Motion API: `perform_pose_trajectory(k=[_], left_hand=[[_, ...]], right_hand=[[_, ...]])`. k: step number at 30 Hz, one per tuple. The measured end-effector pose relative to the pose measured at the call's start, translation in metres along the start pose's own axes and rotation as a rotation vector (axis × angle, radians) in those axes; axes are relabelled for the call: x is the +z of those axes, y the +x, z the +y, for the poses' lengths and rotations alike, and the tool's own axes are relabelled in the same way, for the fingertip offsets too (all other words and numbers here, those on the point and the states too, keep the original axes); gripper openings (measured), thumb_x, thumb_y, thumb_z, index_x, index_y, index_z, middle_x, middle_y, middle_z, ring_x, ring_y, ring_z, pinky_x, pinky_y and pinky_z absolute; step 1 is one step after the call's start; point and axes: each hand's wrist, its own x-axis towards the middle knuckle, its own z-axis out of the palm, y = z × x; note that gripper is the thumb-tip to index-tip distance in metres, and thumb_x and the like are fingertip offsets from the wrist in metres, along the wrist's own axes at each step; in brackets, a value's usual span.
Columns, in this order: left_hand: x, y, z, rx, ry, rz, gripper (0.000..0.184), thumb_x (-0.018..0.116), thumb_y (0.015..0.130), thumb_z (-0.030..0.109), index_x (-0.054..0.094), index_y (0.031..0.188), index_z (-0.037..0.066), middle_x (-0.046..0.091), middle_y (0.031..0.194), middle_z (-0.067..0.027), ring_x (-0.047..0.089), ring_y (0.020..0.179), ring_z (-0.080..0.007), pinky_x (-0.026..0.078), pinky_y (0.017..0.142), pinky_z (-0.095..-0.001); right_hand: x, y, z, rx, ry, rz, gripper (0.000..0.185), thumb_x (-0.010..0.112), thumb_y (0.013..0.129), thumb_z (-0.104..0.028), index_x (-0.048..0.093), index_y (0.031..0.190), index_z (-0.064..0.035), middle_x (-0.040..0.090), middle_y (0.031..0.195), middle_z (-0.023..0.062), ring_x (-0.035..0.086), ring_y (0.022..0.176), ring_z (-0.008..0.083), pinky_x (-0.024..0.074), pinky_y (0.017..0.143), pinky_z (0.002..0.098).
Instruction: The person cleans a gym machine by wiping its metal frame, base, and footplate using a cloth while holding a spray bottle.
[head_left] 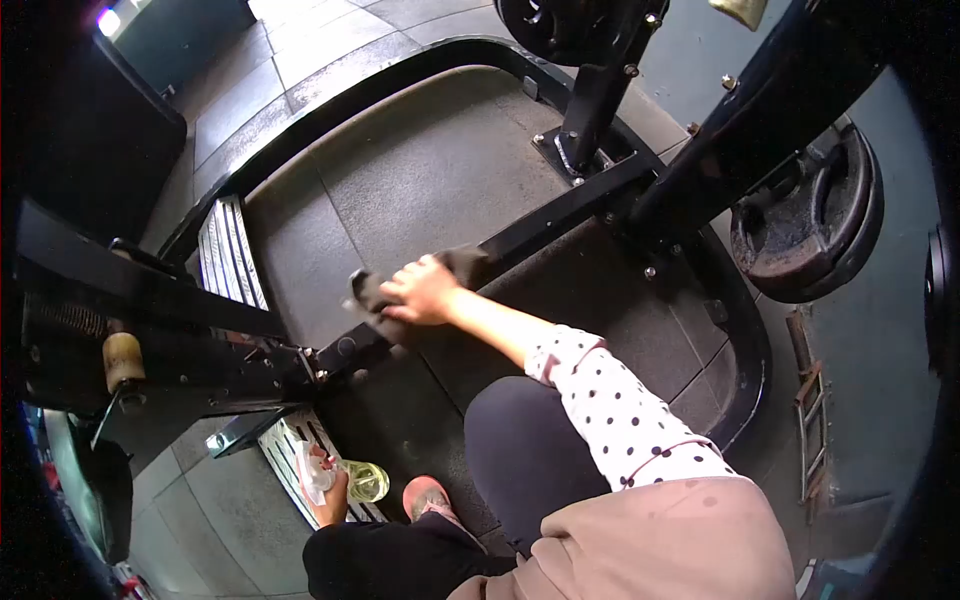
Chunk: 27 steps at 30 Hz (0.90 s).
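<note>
One right hand [425,290] grips one crumpled grey cloth [375,302], long axis roughly along one black metal beam [565,220] beneath; one left hand [335,500] holds one clear spray bottle [367,482], white head leftward.

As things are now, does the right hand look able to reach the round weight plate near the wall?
Probably not: the right hand holds a grey cloth at the black bar, and in this view the machine's thick slanted beam crosses the way to the weight plate.

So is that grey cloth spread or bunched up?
Bunched up: the grey cloth gathers in folds under the right hand on the black bar; its edges blur.
</note>
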Motion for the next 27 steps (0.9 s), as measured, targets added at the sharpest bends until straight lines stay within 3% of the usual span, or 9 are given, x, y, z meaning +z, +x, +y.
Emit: perform_pose_trajectory(k=[7, 10, 14, 18, 21, 23, 25, 26, 27], left_hand=[[-0.018, 0.005, -0.054, 0.076, -0.042, 0.097, 0.042, 0.057, 0.073, -0.003, 0.052, 0.114, 0.004, 0.051, 0.097, 0.0001, 0.053, 0.081, -0.0103, 0.051, 0.082, -0.0291], [-0.017, 0.000, -0.004, -0.183, -0.036, 0.163, 0.063, 0.060, 0.067, -0.010, 0.049, 0.128, 0.002, 0.053, 0.101, 0.0000, 0.051, 0.079, -0.0092, 0.050, 0.083, -0.0283], [-0.034, -0.007, 0.011, -0.136, -0.111, 0.077, 0.080, 0.056, 0.064, -0.020, 0.038, 0.138, 0.003, 0.048, 0.103, 0.0008, 0.048, 0.079, -0.0091, 0.048, 0.084, -0.0286], [-0.022, 0.017, 0.061, -0.370, 0.459, 0.083, 0.070, 0.058, 0.066, -0.018, 0.044, 0.132, 0.002, 0.050, 0.109, -0.0003, 0.050, 0.086, -0.0112, 0.048, 0.085, -0.0288], [-0.047, 0.040, 0.062, 0.164, 0.119, -0.252, 0.063, 0.061, 0.071, -0.010, 0.046, 0.130, 0.003, 0.051, 0.112, -0.0025, 0.052, 0.093, -0.0128, 0.048, 0.088, -0.0308], [-0.057, 0.051, 0.058, 0.407, -0.089, -0.365, 0.060, 0.063, 0.073, -0.006, 0.047, 0.130, 0.003, 0.051, 0.112, -0.0034, 0.052, 0.095, -0.0136, 0.047, 0.090, -0.0319], [-0.035, 0.048, 0.119, 0.383, -0.033, -0.331, 0.060, 0.063, 0.074, -0.004, 0.046, 0.131, 0.003, 0.051, 0.114, -0.0041, 0.052, 0.096, -0.0143, 0.047, 0.091, -0.0327], [-0.026, 0.047, 0.139, 0.214, -0.057, -0.292, 0.060, 0.063, 0.074, -0.001, 0.046, 0.132, 0.002, 0.051, 0.114, -0.0043, 0.053, 0.098, -0.0154, 0.046, 0.093, -0.0332], [-0.018, 0.047, 0.158, 0.279, -0.030, -0.321, 0.059, 0.063, 0.073, 0.000, 0.046, 0.130, 0.002, 0.051, 0.114, -0.0048, 0.053, 0.099, -0.0159, 0.046, 0.092, -0.0327]], right_hand=[[-0.036, -0.097, 0.137, 0.405, -0.263, 0.326, 0.047, 0.047, 0.091, -0.052, 0.065, 0.107, -0.0121, 0.062, 0.111, 0.0097, 0.053, 0.112, 0.0262, 0.0344, 0.098, 0.0461], [-0.056, -0.120, 0.195, 0.639, -0.356, 0.349, 0.046, 0.044, 0.093, -0.046, 0.066, 0.104, -0.0082, 0.060, 0.115, 0.0118, 0.050, 0.115, 0.0274, 0.0327, 0.101, 0.0478], [-0.057, -0.140, 0.243, 0.975, -0.357, 0.537, 0.048, 0.044, 0.095, -0.044, 0.064, 0.111, -0.0041, 0.049, 0.133, 0.0174, 0.041, 0.128, 0.0340, 0.0283, 0.109, 0.0504], [-0.046, -0.131, 0.205, 1.074, -0.222, 0.602, 0.029, 0.057, 0.092, -0.032, 0.059, 0.110, -0.0093, 0.045, 0.135, 0.0196, 0.035, 0.131, 0.0403, 0.0350, 0.107, 0.0518], [-0.038, -0.128, 0.176, 1.050, -0.241, 0.525, 0.026, 0.060, 0.091, -0.030, 0.059, 0.110, -0.0117, 0.047, 0.130, 0.0168, 0.040, 0.126, 0.0403, 0.0416, 0.102, 0.0506], [-0.054, -0.136, 0.146, 1.004, 0.015, 0.401, 0.028, 0.059, 0.091, -0.029, 0.058, 0.112, -0.0094, 0.051, 0.124, 0.0165, 0.048, 0.118, 0.0391, 0.0446, 0.099, 0.0479], [-0.047, -0.153, 0.135, 0.892, 0.368, 0.514, 0.033, 0.062, 0.088, -0.025, 0.059, 0.115, -0.0061, 0.056, 0.119, 0.0164, 0.053, 0.113, 0.0341, 0.0460, 0.095, 0.0438], [-0.064, -0.166, 0.122, 0.914, 0.828, 0.500, 0.038, 0.063, 0.088, -0.025, 0.057, 0.121, -0.0060, 0.056, 0.123, 0.0164, 0.054, 0.115, 0.0307, 0.0447, 0.097, 0.0418], [-0.081, -0.187, 0.107, 0.897, 1.291, 0.467, 0.044, 0.064, 0.089, -0.025, 0.055, 0.128, -0.0059, 0.056, 0.126, 0.0164, 0.054, 0.118, 0.0273, 0.0433, 0.099, 0.0399]])
